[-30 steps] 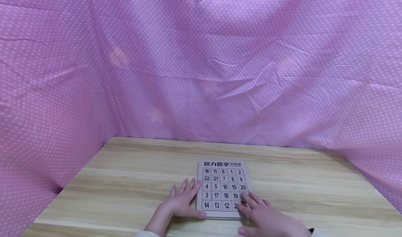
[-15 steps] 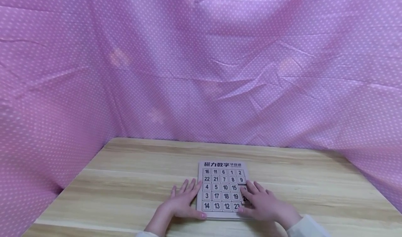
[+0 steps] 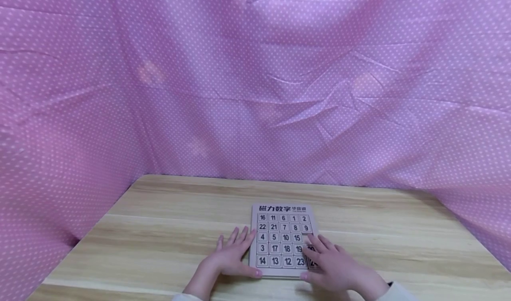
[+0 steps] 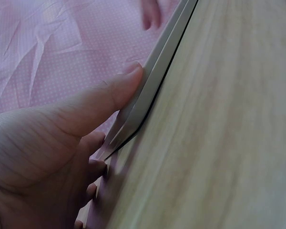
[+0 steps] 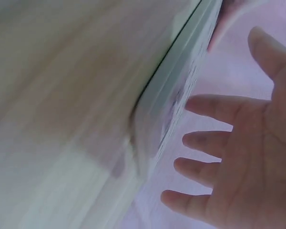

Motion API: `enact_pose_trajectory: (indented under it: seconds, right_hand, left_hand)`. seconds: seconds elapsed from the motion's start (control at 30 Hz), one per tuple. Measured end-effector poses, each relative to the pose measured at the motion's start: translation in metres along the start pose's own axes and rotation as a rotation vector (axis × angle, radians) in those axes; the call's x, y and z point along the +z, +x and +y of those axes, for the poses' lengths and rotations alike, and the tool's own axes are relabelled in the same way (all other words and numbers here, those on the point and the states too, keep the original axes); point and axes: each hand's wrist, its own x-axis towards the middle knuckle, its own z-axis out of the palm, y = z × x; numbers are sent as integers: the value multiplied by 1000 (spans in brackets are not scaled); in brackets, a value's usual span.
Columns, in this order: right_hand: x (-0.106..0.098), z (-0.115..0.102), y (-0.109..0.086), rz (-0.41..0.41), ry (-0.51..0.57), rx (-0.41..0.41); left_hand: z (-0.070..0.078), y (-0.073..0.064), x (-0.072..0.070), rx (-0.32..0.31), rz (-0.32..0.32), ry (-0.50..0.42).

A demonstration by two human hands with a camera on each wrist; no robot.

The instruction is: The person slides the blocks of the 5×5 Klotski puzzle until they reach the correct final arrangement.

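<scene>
A pale number sliding puzzle (image 3: pixel 281 238) lies flat on the wooden table. My left hand (image 3: pixel 229 256) rests along its left side with fingers spread, and the thumb touches the near left corner. In the left wrist view, that thumb (image 4: pixel 100 102) lies against the puzzle's edge (image 4: pixel 155 81). Over the right column reaches my right hand (image 3: pixel 333 263), fingertips at the tiles and thumb by the near edge. It partly covers tile 20 (image 3: pixel 311 249) and tile 24 (image 3: pixel 313 263). A dark gap shows under tile 9 (image 3: pixel 306 228). Straight, spread fingers (image 5: pixel 207 142) show beside the puzzle in the right wrist view.
The light wooden table (image 3: pixel 179 203) stretches around the puzzle on all sides. Pink dotted cloth (image 3: pixel 255 92) hangs behind the table and at both sides.
Tiles 20 and 24 have slid toward me in the right column, leaving a gap below tile 9. My right hand moved up, then slightly back down. The left hand has stayed still.
</scene>
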Motion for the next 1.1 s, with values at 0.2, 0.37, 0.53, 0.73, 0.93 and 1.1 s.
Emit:
enact_pose_trajectory:
  seconds: [0.2, 0.37, 0.53, 0.73, 0.93, 1.1]
  right_hand:
    - [6, -24, 34, -28, -35, -13]
    - [16, -37, 60, -50, -70, -4]
    - [18, -35, 64, -58, -95, 12]
    - [10, -26, 53, -49, -52, 18]
    - [10, -29, 46, -44, -76, -1]
    - [14, -47, 33, -72, -99, -129]
  left_hand:
    - [0, 0, -1, -1, -1, -7]
    - [1, -2, -2, -3, -9, -13]
    - [1, -2, -3, 5, -5, -1]
    - [0, -1, -3, 4, 3, 9]
    - [-2, -2, -4, -1, 0, -3]
    - [0, -2, -4, 5, 0, 4]
